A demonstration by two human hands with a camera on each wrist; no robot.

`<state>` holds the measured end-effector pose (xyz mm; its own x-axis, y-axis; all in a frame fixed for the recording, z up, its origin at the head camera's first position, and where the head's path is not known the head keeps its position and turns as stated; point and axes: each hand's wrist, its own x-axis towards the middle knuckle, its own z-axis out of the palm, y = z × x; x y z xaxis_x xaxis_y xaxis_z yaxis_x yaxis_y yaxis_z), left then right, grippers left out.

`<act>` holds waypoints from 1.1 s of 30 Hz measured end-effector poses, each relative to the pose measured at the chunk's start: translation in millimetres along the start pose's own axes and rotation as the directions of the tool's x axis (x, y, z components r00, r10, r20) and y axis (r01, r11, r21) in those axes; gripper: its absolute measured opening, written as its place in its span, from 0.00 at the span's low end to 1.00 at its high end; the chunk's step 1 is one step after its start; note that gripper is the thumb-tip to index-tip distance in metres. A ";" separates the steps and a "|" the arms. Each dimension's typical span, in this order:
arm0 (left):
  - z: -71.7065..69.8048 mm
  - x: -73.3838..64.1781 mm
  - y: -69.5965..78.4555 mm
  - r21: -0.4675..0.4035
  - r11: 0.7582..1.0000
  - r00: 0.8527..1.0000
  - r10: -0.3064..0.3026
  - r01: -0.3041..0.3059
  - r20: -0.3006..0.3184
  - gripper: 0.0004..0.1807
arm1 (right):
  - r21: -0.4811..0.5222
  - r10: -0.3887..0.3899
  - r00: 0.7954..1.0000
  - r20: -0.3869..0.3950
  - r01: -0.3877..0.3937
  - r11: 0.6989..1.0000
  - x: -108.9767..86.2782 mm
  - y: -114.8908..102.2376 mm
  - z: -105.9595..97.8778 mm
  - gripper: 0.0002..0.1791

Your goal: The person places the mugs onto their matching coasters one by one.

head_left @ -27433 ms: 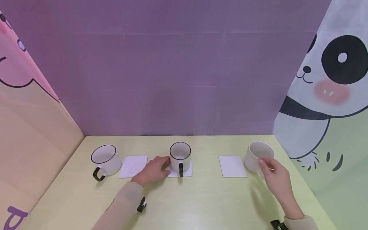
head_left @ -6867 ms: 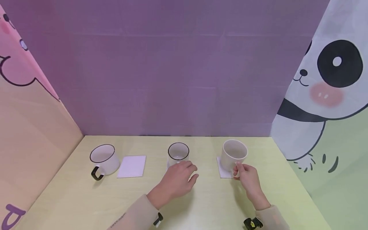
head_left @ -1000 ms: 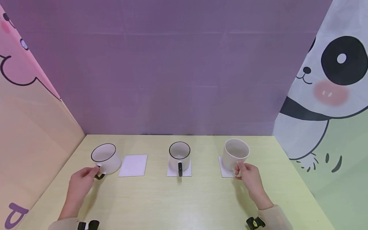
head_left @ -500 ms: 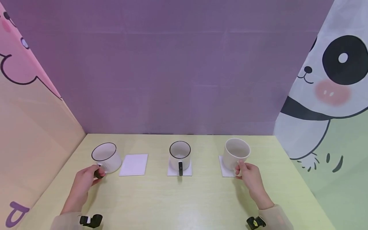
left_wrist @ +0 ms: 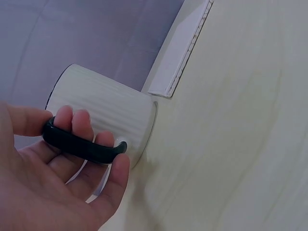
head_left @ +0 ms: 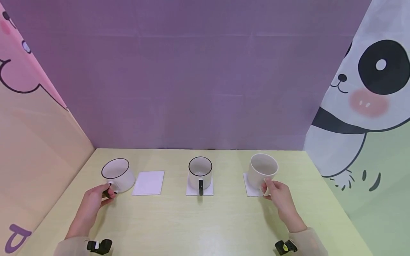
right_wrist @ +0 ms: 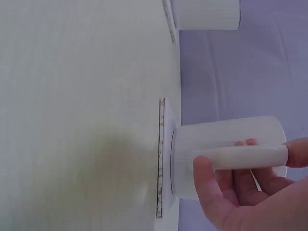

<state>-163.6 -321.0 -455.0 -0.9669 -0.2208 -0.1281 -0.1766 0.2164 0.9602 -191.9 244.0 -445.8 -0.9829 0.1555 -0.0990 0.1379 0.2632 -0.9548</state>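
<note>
At the left of the table, a white mug (head_left: 123,177) with a black rim stands just left of a white square coaster (head_left: 148,183). Its black handle (left_wrist: 79,145) is gripped by my left hand (head_left: 92,202), the fingers curled through the loop. On the right, an all-white mug (head_left: 261,172) sits on another coaster (head_left: 251,189), partly over its right side. My right hand (head_left: 280,196) holds that mug's white handle (right_wrist: 250,156), with fingers hooked through it. Between the hands, a black-rimmed mug (head_left: 196,179) rests on the middle coaster (head_left: 208,192), black handle facing me.
The pale wooden table (head_left: 205,224) ends at a purple backdrop (head_left: 198,78). A pink and peach cloth (head_left: 38,142) borders it on the left, and a panda-printed cloth (head_left: 368,160) on the right. Black straps (head_left: 100,246) sit on both wrists.
My left hand has gone from the middle mug to the left mug, and its fingers have curled round the handle. Earlier, my right hand brought the all-white mug left onto its coaster.
</note>
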 end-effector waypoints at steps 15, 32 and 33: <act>-0.2 -0.6 1.0 0.038 0.999 0.999 0.033 -0.033 0.007 0.25 | -0.337 -0.178 0.984 0.031 0.178 0.924 -18.8 5.7 -17.7 0.20; -2.9 1.0 3.8 0.099 0.995 0.999 0.011 -0.015 0.033 0.26 | -0.505 -0.372 0.928 -0.015 0.314 0.804 -36.1 -10.2 -18.1 0.14; -3.3 1.8 3.4 0.101 0.995 0.999 0.013 -0.016 0.035 0.26 | -0.500 -0.383 0.924 -0.018 0.323 0.803 -36.2 -10.9 -17.7 0.14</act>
<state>-165.4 -323.8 -451.1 -0.9749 -0.1848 -0.1243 -0.1785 0.3146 0.9323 -155.7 252.4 -426.8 -0.9585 0.0599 0.2789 -0.1456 0.7379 -0.6590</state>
